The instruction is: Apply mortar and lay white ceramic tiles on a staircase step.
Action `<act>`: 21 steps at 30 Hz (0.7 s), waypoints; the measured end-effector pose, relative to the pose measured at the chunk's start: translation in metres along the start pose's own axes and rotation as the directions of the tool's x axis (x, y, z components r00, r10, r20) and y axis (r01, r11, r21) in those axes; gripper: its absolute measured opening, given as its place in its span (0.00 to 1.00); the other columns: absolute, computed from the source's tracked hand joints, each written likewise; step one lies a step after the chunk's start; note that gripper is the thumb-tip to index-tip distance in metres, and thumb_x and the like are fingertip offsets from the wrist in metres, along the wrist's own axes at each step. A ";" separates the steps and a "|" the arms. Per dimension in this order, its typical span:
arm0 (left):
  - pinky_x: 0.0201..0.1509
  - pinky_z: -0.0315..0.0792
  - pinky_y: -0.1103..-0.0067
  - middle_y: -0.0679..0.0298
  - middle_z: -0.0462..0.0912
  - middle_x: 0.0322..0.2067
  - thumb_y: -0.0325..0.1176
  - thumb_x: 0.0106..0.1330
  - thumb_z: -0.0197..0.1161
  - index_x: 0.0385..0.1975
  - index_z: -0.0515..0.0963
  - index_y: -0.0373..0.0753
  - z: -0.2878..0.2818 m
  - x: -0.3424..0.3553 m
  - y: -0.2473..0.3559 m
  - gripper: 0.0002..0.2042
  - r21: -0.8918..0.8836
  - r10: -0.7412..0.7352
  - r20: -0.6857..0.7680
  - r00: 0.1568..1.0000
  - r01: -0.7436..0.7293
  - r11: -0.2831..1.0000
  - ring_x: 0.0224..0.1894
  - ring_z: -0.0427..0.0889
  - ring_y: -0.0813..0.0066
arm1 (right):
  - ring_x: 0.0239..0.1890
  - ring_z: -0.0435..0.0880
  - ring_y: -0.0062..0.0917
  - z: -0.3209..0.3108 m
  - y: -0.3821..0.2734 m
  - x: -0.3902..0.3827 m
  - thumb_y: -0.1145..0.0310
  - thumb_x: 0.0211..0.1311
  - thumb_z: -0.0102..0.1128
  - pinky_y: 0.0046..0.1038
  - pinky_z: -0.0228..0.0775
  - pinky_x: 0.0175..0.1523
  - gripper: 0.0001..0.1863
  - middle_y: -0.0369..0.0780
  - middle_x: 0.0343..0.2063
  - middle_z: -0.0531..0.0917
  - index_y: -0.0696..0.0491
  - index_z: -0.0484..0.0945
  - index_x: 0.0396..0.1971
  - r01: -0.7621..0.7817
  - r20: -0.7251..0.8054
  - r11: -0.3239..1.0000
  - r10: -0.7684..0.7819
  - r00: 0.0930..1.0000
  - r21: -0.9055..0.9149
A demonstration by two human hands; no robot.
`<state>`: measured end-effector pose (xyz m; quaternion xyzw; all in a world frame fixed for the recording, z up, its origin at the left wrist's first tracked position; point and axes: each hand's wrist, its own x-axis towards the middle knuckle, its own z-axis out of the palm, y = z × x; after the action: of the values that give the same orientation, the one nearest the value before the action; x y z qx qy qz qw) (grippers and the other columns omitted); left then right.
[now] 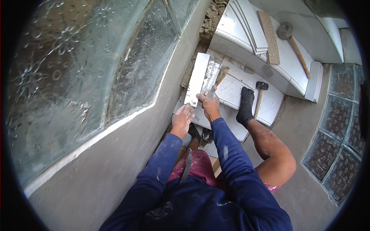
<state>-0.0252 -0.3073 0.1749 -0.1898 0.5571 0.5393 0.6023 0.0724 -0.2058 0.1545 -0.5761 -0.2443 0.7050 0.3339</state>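
The navy long-sleeved shirt [196, 206] lay nearest the camera, its 2 dusty sleeves reaching toward a white tile strip [197, 77]. The strip stood out beyond the hands, long and narrow, above the steps beside the left wall. The left hand [182, 120] pinched its near end with bent fingers; how firmly, I could not tell. The right hand [209, 104] was closed around a trowel-like tool [212, 91] with an orange-red tip, its forefinger close to the strip's right edge.

The strip looked light and stiff, probably brittle, with a smooth face likely to slip under dusty fingers. Its long edges seemed the best hold, with support near the middle and care at the corners.

Below were white-tiled steps [231, 92], smeared with grey mortar near the wall. On the lower step lay 1 black-headed mallet [262, 85], beside the black sock [246, 104] on the right foot. The upper step bore a stack of white tile strips [248, 23], a speckled brown board [268, 36] and a grey-headed hammer [285, 30]. A patterned glass window [69, 61] rose above the grey wall [127, 154] at left; glass blocks [337, 115] stood at right.
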 end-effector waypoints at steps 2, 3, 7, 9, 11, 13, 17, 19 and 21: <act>0.40 0.74 0.78 0.68 0.78 0.37 0.34 0.69 0.60 0.47 0.75 0.40 0.012 0.018 -0.003 0.11 0.008 0.007 -0.085 0.996 -0.007 1.000 0.40 0.79 0.76 | 0.23 0.74 0.16 0.000 0.007 0.020 0.79 0.47 0.70 0.21 0.66 0.27 0.14 0.31 0.26 0.77 0.53 0.72 0.31 0.046 -0.002 0.999 -0.046 0.999 0.000; 0.40 0.74 0.78 0.68 0.78 0.37 0.34 0.69 0.60 0.47 0.75 0.40 0.019 0.028 -0.005 0.11 0.014 0.000 -0.085 0.996 0.002 1.000 0.40 0.79 0.76 | 0.23 0.74 0.16 -0.002 0.013 0.031 0.79 0.47 0.70 0.21 0.66 0.27 0.14 0.31 0.26 0.77 0.53 0.72 0.31 0.042 -0.012 0.999 -0.042 0.999 0.001; 0.36 0.75 0.81 0.68 0.78 0.35 0.34 0.70 0.59 0.46 0.75 0.38 0.029 0.062 0.000 0.10 0.015 0.058 -0.093 0.994 -0.057 0.998 0.37 0.79 0.77 | 0.30 0.77 0.18 0.000 0.030 0.065 0.80 0.47 0.70 0.23 0.71 0.37 0.15 0.32 0.28 0.77 0.53 0.71 0.29 0.047 -0.012 0.995 -0.046 0.999 0.088; 0.35 0.76 0.83 0.67 0.79 0.34 0.33 0.70 0.58 0.45 0.76 0.37 0.034 0.080 0.000 0.09 0.028 0.059 -0.111 0.992 -0.056 0.998 0.36 0.79 0.78 | 0.32 0.77 0.19 -0.003 0.034 0.085 0.81 0.47 0.70 0.24 0.72 0.40 0.15 0.33 0.29 0.78 0.52 0.71 0.28 0.041 0.022 0.999 -0.042 0.999 0.005; 0.35 0.77 0.83 0.67 0.79 0.34 0.32 0.70 0.58 0.44 0.76 0.37 0.033 0.093 0.002 0.08 0.048 0.070 -0.092 0.993 -0.066 0.997 0.36 0.79 0.78 | 0.32 0.78 0.19 -0.002 0.035 0.095 0.81 0.47 0.69 0.24 0.73 0.39 0.15 0.33 0.29 0.78 0.52 0.70 0.27 0.061 0.016 0.998 -0.060 0.998 -0.030; 0.35 0.77 0.84 0.66 0.79 0.35 0.31 0.70 0.57 0.43 0.76 0.36 0.027 0.105 0.005 0.08 0.066 0.083 -0.083 0.993 -0.078 0.995 0.35 0.80 0.78 | 0.31 0.78 0.19 0.006 0.035 0.099 0.81 0.47 0.69 0.24 0.73 0.38 0.15 0.34 0.29 0.78 0.52 0.70 0.27 0.071 0.017 0.995 -0.070 0.997 -0.064; 0.35 0.77 0.85 0.65 0.80 0.35 0.29 0.70 0.56 0.42 0.76 0.35 0.031 0.122 0.010 0.06 0.123 0.108 -0.090 0.990 -0.096 0.988 0.34 0.80 0.79 | 0.30 0.78 0.19 0.008 0.038 0.114 0.81 0.48 0.69 0.25 0.73 0.37 0.14 0.33 0.27 0.77 0.52 0.70 0.27 0.050 -0.004 0.998 -0.051 0.999 -0.038; 0.35 0.77 0.85 0.65 0.80 0.34 0.28 0.70 0.56 0.41 0.76 0.35 0.036 0.126 0.011 0.05 0.138 0.112 -0.095 0.989 -0.099 0.986 0.34 0.80 0.78 | 0.30 0.78 0.19 0.008 0.040 0.119 0.80 0.48 0.69 0.24 0.73 0.37 0.14 0.33 0.27 0.77 0.52 0.70 0.27 0.067 -0.008 0.998 -0.067 0.998 -0.009; 0.34 0.77 0.85 0.65 0.80 0.34 0.27 0.70 0.56 0.41 0.76 0.35 0.045 0.133 0.010 0.05 0.102 0.111 -0.122 0.986 -0.099 0.990 0.33 0.80 0.79 | 0.28 0.77 0.19 0.002 0.040 0.128 0.80 0.49 0.69 0.24 0.73 0.36 0.14 0.33 0.26 0.77 0.52 0.70 0.26 0.053 -0.002 0.997 -0.053 0.999 0.057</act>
<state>-0.0400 -0.2086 0.0763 -0.1650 0.6287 0.5298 0.5448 0.0486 -0.1355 0.0426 -0.5596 -0.2392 0.7026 0.3687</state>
